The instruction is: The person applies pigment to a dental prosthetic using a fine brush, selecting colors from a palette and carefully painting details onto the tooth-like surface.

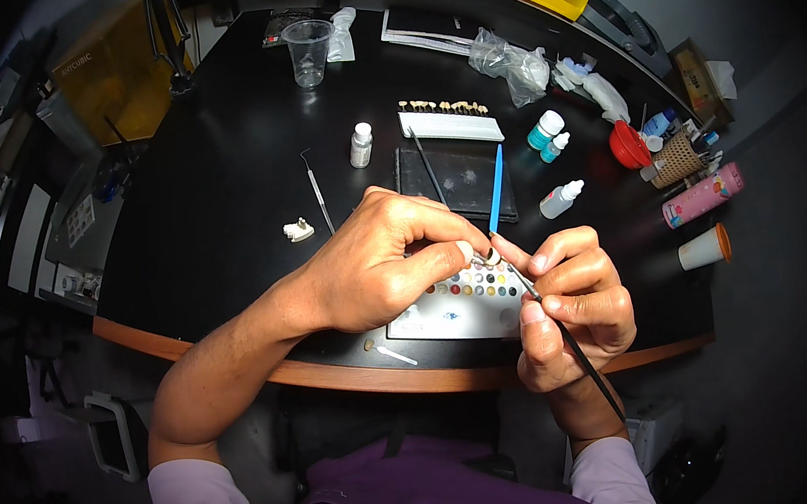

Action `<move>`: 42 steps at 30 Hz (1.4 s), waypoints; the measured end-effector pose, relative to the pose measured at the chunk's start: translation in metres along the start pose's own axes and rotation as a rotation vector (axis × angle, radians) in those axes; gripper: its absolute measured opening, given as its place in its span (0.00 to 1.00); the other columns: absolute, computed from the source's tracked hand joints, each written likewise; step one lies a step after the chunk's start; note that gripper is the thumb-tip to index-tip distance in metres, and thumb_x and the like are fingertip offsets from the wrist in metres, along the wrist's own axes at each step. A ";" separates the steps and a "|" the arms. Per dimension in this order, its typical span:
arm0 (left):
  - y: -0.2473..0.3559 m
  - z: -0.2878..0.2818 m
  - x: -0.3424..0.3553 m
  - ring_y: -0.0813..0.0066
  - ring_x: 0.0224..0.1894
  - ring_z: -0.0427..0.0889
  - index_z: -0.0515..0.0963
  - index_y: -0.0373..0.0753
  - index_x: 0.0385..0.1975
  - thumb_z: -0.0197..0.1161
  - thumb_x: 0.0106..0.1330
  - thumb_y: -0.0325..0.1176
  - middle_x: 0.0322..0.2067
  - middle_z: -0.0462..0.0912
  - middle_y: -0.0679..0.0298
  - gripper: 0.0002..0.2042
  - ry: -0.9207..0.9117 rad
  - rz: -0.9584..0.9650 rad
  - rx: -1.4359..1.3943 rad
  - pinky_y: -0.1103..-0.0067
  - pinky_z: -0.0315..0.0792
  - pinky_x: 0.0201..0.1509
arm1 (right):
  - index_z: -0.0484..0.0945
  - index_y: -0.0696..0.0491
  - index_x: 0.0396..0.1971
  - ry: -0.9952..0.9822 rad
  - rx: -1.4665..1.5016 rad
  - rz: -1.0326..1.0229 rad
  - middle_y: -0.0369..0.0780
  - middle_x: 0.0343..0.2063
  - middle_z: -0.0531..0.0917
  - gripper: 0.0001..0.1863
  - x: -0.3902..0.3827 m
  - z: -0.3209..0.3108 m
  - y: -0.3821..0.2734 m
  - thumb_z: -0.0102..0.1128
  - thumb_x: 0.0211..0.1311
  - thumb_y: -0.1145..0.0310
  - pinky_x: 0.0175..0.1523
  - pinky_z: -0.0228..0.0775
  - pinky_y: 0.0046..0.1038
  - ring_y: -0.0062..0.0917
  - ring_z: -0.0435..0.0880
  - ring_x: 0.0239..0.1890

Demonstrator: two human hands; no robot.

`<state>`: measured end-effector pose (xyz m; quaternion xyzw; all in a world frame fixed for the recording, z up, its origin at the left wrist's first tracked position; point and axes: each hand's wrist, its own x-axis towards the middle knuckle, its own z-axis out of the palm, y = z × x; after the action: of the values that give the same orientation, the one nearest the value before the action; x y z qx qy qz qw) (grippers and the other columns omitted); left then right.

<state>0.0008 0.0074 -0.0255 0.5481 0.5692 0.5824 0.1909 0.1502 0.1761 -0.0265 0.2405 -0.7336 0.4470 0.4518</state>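
My left hand (389, 253) is closed, its thumb and forefinger pinching a small pale tooth crown (492, 257); the exact grip is partly hidden by the fingers. From the other side, my right hand (574, 304) grips a thin brush (576, 350) with a dark handle, its tip angled up to the crown. Both hands meet over a pale palette (458, 317) dotted with rows of coloured spots. Just beyond lies a black slab (465, 180), with a blue stick (496, 185) and a slim dark tool (426, 160) resting across it.
Behind the slab stands a tooth shade guide (450, 125). To the left are a small bottle (361, 146), a metal probe (318, 194) and a white tooth model (298, 229). Right of it stand a dropper bottle (562, 199) and teal-labelled bottles (544, 130). A clear cup (309, 55) is farther back.
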 end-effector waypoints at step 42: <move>0.002 0.005 -0.003 0.66 0.27 0.88 0.87 0.26 0.40 0.62 0.66 0.26 0.28 0.89 0.49 0.11 0.058 -0.088 0.093 0.72 0.76 0.33 | 0.73 0.55 0.36 -0.122 -0.249 -0.040 0.42 0.30 0.78 0.12 0.002 0.000 -0.006 0.64 0.54 0.84 0.44 0.90 0.35 0.34 0.80 0.40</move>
<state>0.0066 0.0063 -0.0267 0.5135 0.6246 0.5620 0.1740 0.1535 0.1732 -0.0225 0.2238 -0.8047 0.3277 0.4416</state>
